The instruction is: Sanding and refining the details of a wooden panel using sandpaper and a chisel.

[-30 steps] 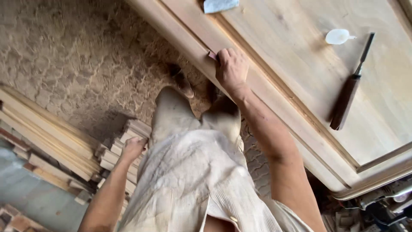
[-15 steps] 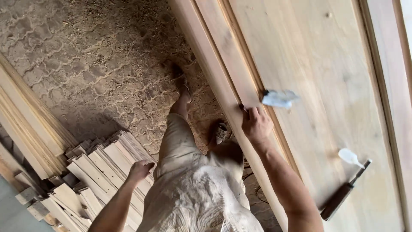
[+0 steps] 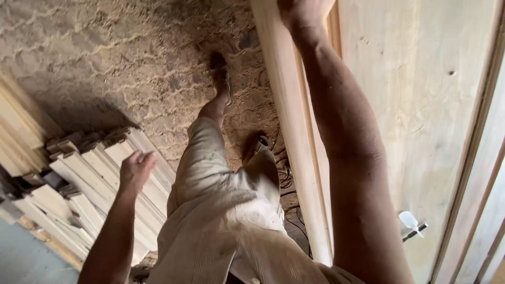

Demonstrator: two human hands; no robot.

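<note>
Woodworking shop; sawdust floor (image 3: 131, 58); stacked boards (image 3: 89, 184).

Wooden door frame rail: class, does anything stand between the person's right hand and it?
Nothing visible does. The right hand rests directly on the wooden door frame rail at the top edge of the view. The left hand hangs free over the stacked wood strips.

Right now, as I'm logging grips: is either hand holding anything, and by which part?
Left hand holds nothing, open in the air. Right hand rests on the door frame; cropped, so a hold cannot be told.

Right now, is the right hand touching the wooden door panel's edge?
Touching. The head view shows the right hand pressed on the door panel edge rail, no gap.
</note>
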